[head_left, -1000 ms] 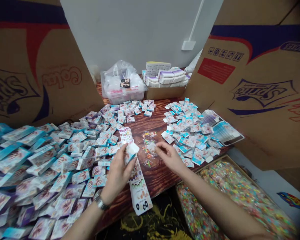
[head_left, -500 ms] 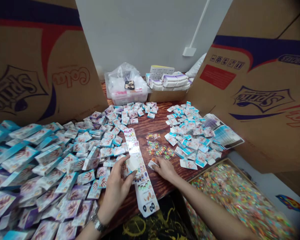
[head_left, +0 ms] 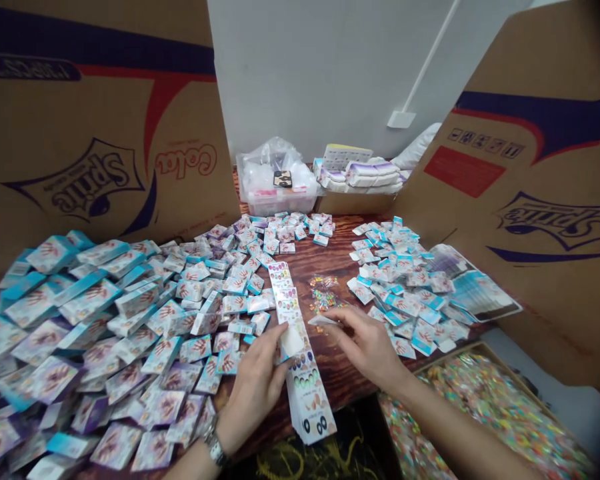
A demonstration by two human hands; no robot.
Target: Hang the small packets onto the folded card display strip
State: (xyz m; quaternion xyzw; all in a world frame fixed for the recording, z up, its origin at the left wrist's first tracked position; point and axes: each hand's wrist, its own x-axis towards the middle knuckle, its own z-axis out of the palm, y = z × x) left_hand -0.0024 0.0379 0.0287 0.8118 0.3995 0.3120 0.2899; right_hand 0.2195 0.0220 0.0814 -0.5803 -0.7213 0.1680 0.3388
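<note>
Small carton (head_left: 290,343): in the left hand, above the printed strips; pale face uppermost. Whether its end is open, cannot tell.
Left hand (head_left: 260,377): part-curled, fingers one side, thumb the other, closed only to the carton's width; presumably a light hold that leaves the upper face uncovered.
White piece (head_left: 321,321): at the right fingertips, near the carton but apart from it; too blurred to identify.
Right hand (head_left: 367,340): thumb and fingers nearly together, pinching the piece by one end; the rest sticks out toward the left hand.
Printed strips (head_left: 310,400): long stack between the hands, pointing at the person, probably for easy reach.
Bead packets (head_left: 324,297): just beyond the right hand, loose on the table (head_left: 333,263).
Left heap (head_left: 130,347): many plump cartons, tumbled.
Right heap (head_left: 380,283): flatter-looking cartons; likely kept apart to avoid mixing.
Bright packets (head_left: 500,413): massed off the table's near right edge.
Tall boxes (head_left: 105,127): flanking both sides.
</note>
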